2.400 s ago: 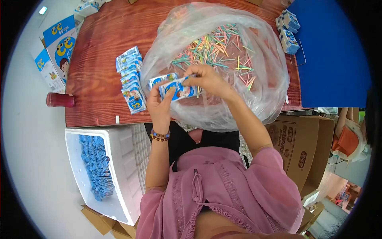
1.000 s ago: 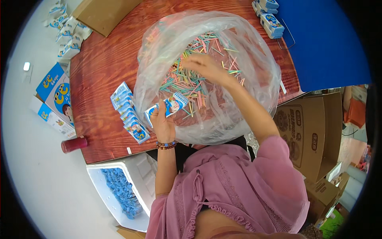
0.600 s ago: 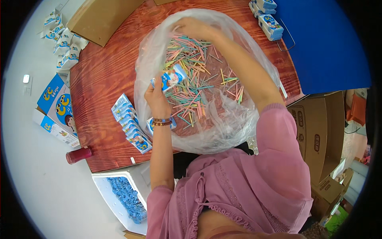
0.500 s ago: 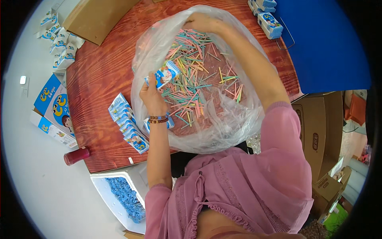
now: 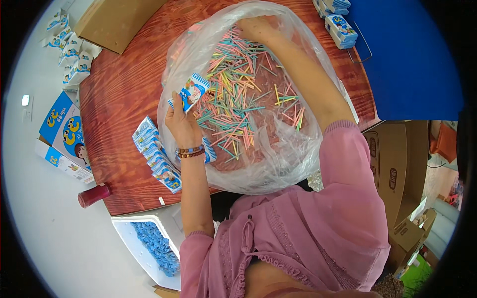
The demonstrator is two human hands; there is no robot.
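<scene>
In my left hand (image 5: 182,120) I grip a small blue-and-white packet (image 5: 195,91), tilted over the left side of a large clear plastic bag (image 5: 285,171). The bag lies wide open and holds many thin pink, yellow and blue-green sticks (image 5: 231,92). My right hand (image 5: 254,30) reaches inside the bag at its far end, at the edge of the stick pile; its fingers are mostly hidden. Beside my left wrist lies another packet (image 5: 209,150), partly covered. Further left, several matching packets (image 5: 156,155) overlap in a slanting row on the red wooden table (image 5: 124,94).
A cardboard box (image 5: 117,25) stands at the far left, with more packets (image 5: 74,54) beyond it. Blue-and-white packs (image 5: 341,31) sit far right near a blue surface (image 5: 412,64). A red-lidded jar (image 5: 94,195) and a foam box (image 5: 144,248) are at left; a large carton (image 5: 397,169) stands right.
My left hand and its packet have moved slightly left. My right hand has shifted a little right and down at the bag's far end. The whole view has also shifted slightly.
</scene>
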